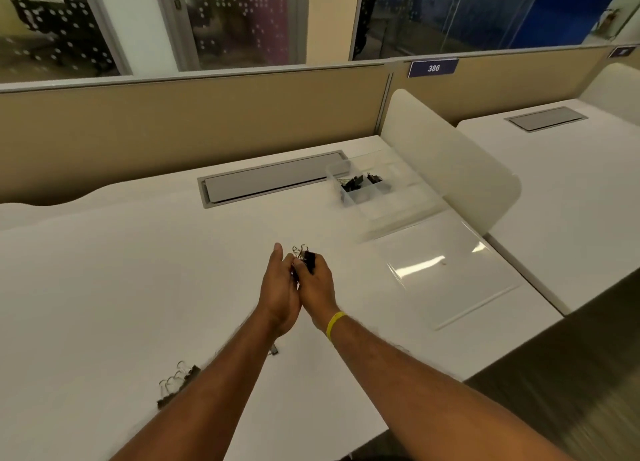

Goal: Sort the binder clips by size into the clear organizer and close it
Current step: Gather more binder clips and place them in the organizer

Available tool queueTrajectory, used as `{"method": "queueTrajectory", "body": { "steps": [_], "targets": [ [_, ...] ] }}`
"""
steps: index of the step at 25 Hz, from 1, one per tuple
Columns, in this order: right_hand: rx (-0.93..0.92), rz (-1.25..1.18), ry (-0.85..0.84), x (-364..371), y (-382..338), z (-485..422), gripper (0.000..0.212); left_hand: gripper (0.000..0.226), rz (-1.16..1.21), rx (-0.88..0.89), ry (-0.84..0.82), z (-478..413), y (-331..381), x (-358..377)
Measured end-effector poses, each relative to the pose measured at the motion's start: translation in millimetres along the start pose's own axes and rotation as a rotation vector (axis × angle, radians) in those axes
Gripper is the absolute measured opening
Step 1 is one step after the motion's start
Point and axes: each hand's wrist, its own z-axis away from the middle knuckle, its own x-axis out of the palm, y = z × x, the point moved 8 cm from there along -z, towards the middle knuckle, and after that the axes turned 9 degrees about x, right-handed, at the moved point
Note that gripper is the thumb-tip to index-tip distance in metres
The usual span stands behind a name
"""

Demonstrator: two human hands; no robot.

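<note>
Nearest, black metal binder clips (178, 384) are scattered on a white desk (138, 270). A light, stiff bunch of clips (306, 256), best held by the bodies, is clutched in the right hand (317, 284); the left hand's (278, 287) hold cannot be told.

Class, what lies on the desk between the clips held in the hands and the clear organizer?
Only bare desk lies between clips and organizer, head view.

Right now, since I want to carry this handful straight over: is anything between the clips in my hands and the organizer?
Nothing visible does. Bare desk lies between the binder clips held in the left hand and right hand and the clear organizer; its open lid lies flat right of that path.
</note>
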Motion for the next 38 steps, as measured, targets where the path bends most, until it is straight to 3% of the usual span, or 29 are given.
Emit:
{"method": "queueTrajectory", "body": {
  "steps": [5, 10, 13, 17, 21, 25, 31, 38],
  "targets": [
    [0.133, -0.324, 0.110, -61, -6, -35, 0.019, 0.066, -0.169, -0.028, -0.156, -26, -36, 44],
    [0.237, -0.604, 0.057, -102, -11, -64, 0.016, 0.063, -0.282, 0.025, -0.178, -47, -51, 73],
    [0.248, -0.657, 0.001, -113, -17, -76, 0.019, 0.068, -0.374, 0.053, -0.220, -65, -55, 93],
    [0.221, -0.665, 0.022, -133, -27, -108, 0.029, 0.049, -0.555, 0.116, -0.265, -97, -61, 126],
    [0.250, -0.699, 0.077, -150, -38, -151, 0.028, 0.061, -0.677, 0.163, -0.296, -128, -63, 148],
    [0.200, -0.731, 0.102, -173, -72, -191, 0.023, 0.060, -0.819, 0.335, -0.347, -150, -49, 166],
    [0.151, -0.638, 0.097, -205, -133, -272, 0.010, 0.059, -0.901, 0.410, -0.199, -200, -24, 149],
    [0.114, -0.175, 0.259, -247, -174, -361, 0.005, 0.060, -0.957, 0.419, -0.075, -242, -16, 118]
  ]
}}
